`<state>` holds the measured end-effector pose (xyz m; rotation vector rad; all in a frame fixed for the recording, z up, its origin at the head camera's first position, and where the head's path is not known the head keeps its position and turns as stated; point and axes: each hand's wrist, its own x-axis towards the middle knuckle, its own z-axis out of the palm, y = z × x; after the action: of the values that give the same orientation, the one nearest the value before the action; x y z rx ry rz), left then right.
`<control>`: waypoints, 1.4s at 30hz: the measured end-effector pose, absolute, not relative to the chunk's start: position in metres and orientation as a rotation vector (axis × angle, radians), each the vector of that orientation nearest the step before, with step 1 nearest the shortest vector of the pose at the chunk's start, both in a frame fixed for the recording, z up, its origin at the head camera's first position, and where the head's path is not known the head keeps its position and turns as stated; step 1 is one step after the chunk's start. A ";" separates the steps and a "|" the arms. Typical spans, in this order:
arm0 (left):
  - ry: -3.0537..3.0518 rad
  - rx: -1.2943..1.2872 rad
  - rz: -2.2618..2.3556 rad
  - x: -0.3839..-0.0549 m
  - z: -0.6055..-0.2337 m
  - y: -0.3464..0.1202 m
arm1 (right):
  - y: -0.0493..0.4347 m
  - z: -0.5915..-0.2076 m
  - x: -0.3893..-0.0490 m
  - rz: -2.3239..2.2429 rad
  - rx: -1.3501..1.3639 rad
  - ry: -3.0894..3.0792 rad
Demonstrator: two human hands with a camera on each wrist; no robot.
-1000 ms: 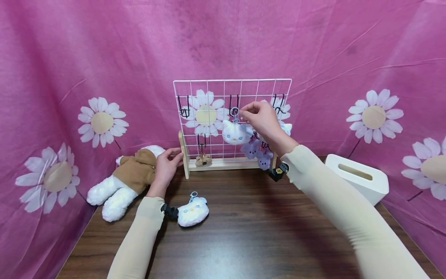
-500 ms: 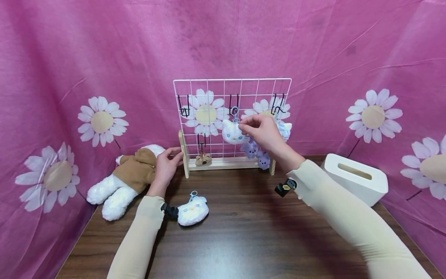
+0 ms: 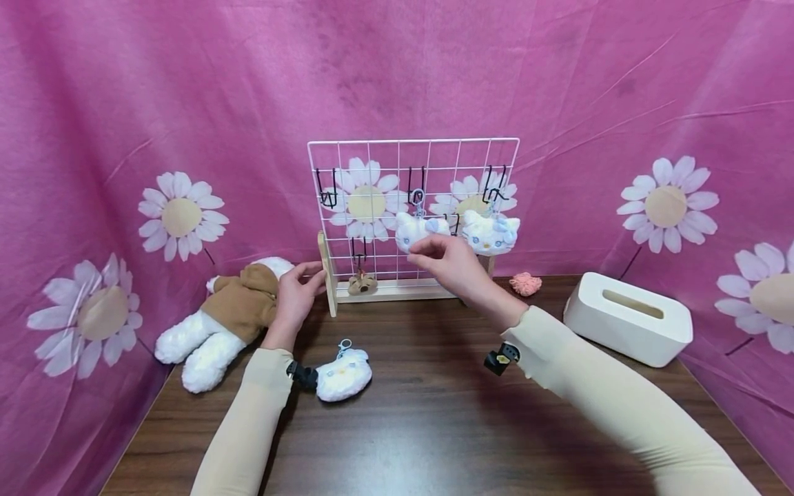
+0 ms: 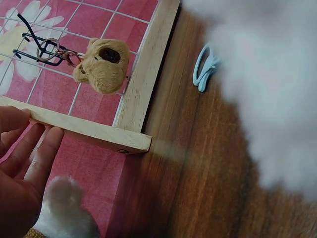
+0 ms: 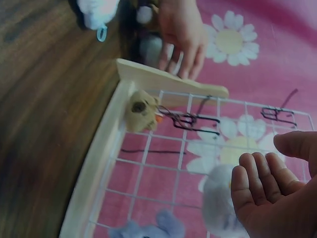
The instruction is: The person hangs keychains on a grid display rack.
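Note:
My left hand (image 3: 296, 300) holds the wooden side post (image 4: 94, 131) of a white wire grid rack (image 3: 414, 140), its fingertips against the wood. In front of a white cat-face plush keychain (image 3: 411, 231) hung on the middle hook is my right hand (image 3: 455, 265). In the right wrist view its fingers bend loosely, with the thumb apart and nothing between; contact with the plush cannot be told. Another cat-face keychain (image 3: 490, 234) hangs at the right, and a small brown bear keychain (image 4: 106, 67) at lower left. A purple plush (image 5: 148, 229) hangs low.
A third white cat-face keychain (image 3: 344, 377) lies on the wooden table (image 3: 409, 427). The plush toy in a brown top (image 3: 245, 303) lies at left. At right stand a white tissue box (image 3: 626, 320) and a fluffy pink thing (image 3: 526, 283). Pink flowered cloth (image 3: 397, 69) surrounds the table.
My right hand has let go at the keychain's ring and moved down over its front; the plush stays hanging. The right-hand keychain and the pink thing have come into sight. The left hand is still.

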<state>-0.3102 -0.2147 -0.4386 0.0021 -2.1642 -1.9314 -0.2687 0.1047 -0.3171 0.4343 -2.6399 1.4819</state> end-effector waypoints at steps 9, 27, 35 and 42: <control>-2.167 0.007 -1.931 -0.310 -0.440 -0.218 | 0.082 -0.337 -0.262 1.449 0.514 -2.684; -2.176 0.016 -1.927 -0.309 -0.439 -0.216 | 0.023 -0.394 -0.246 1.723 0.574 -2.703; -2.162 0.026 -1.929 -0.310 -0.440 -0.216 | 0.007 -0.415 -0.245 1.638 0.598 -2.833; -2.171 0.003 -1.919 -0.311 -0.440 -0.215 | -0.002 -0.433 -0.249 1.569 0.580 -2.921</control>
<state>-0.3111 -0.2151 -0.4401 0.0026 -2.1712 -1.9194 -0.2495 -0.0016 -0.4329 0.5798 -2.9207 1.5694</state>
